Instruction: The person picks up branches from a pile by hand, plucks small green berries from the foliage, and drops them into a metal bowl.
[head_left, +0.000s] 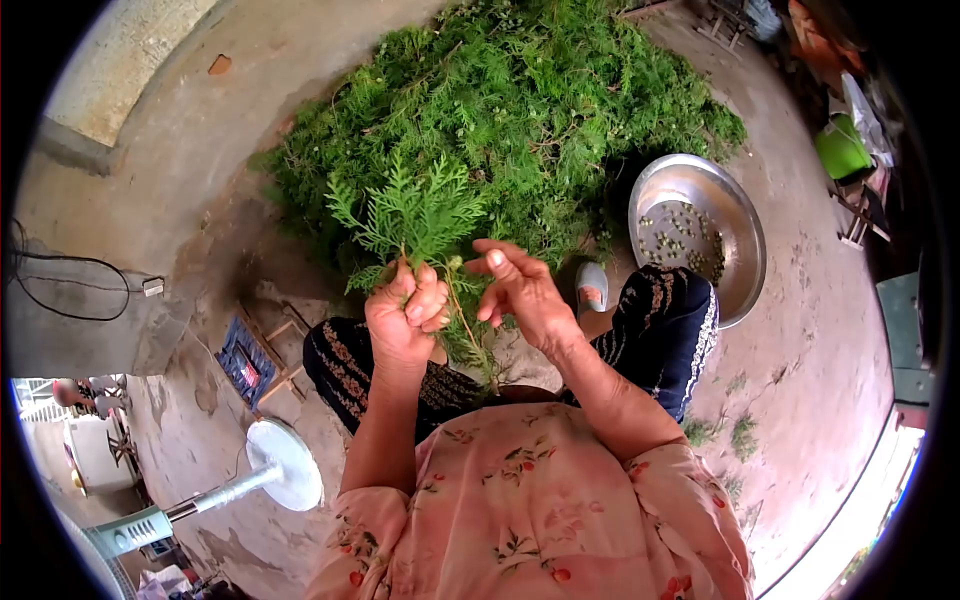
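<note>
From my end, the left hand (405,315) is clenched into a fist around the lower stem of a green sprig (415,215), which stands upright above the knuckles with its flat, feathery fronds fanned out. The sprig sits in the middle of the view, in front of the pile (520,90) and above the lap. A thin stem runs down from the fist between the two hands. The right hand (520,290) is just beside the left, fingers loose and half curled, gripping nothing that I can see; I cannot tell whether its fingertips touch the thin stem. Beyond the hands, the pile of the same greenery lies heaped on the concrete floor (810,330). To the right of the pile, near the right knee, a metal bowl (740,215) rests on the floor with small green bits scattered over its bottom. A shoe (592,285) shows between the right hand and the bowl. At lower left a fan (285,465) lies on the floor, with a small stool (250,362) just above it.
</note>
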